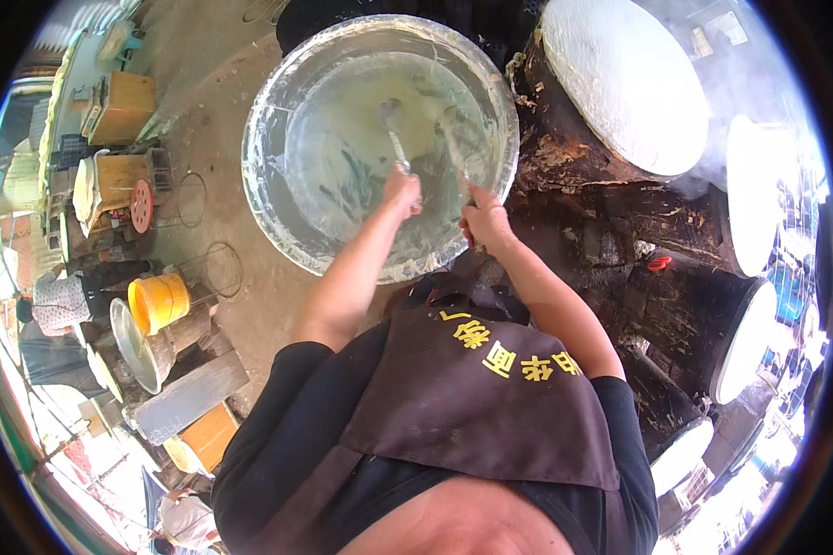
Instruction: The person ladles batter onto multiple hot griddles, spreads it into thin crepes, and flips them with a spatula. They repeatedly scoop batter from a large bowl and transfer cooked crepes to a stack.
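Note:
A wide round metal basin [267, 217] stands in front of me, its rim smeared with pale residue. Cloudy greenish-white liquid [342, 120] fills its lower part. My left hand [403, 191] is closed around the handle of a ladle [391, 113], its rounded head over or in the liquid. To the right of it, my right hand [485, 218] grips a long-handled tool [452, 134]. The head of that tool is pale and partly blurred against the liquid, so its exact kind cannot be told. Both forearms reach over the basin's near rim.
Large drums with pale round tops [625, 83] crowd the right side, some amid steam. At left are a yellow bucket [158, 302], a round metal lid [135, 344], wooden boxes [123, 106] and a person [60, 301] in a patterned top. Brown floor [215, 139] lies between.

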{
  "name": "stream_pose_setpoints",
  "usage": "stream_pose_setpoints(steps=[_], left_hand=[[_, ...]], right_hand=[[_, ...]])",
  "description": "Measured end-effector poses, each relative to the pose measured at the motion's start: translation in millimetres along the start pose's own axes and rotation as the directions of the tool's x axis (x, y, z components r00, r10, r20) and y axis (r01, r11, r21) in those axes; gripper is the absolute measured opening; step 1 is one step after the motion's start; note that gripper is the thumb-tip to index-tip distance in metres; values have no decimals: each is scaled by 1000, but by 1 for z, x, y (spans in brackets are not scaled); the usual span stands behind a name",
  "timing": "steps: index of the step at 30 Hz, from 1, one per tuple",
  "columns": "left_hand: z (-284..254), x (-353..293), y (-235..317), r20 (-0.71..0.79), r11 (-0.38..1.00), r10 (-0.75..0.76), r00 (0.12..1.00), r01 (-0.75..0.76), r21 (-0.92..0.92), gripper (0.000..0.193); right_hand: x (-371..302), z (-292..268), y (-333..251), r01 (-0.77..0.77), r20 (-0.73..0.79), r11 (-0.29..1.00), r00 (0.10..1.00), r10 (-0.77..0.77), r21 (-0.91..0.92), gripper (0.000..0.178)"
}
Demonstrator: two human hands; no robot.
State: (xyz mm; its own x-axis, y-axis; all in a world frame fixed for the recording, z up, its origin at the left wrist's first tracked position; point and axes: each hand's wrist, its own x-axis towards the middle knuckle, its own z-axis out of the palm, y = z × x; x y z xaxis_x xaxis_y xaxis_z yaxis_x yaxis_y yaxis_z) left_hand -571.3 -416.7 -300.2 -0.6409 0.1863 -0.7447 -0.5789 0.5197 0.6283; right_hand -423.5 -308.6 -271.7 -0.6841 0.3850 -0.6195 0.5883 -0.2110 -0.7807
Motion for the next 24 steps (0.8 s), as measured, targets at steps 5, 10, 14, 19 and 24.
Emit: stream_pose_setpoints(steps=[5,10,14,19,24], left_hand=[[34,3,17,399,767,-75,914,309,-562,12],[8,10,-3,658,281,147,739,607,-744,7],[-31,-27,-18,635,420,404,659,483,-768,15],[-93,-110,11,512,570,548,661,153,-807,40],[-152,-196,41,279,738,624,730,-433,-517,60]], right_hand=[[20,3,32,221,-2,918,972,-234,-329,59],[-37,-41,-12,26,107,989,994,-10,-143,59],[-109,-108,-13,67,219,995,972,-81,68,59],[-127,-113,-27,97,236,995,967,-92,-12,56],[-114,-104,-88,287,188,925,923,-336,249,58]])
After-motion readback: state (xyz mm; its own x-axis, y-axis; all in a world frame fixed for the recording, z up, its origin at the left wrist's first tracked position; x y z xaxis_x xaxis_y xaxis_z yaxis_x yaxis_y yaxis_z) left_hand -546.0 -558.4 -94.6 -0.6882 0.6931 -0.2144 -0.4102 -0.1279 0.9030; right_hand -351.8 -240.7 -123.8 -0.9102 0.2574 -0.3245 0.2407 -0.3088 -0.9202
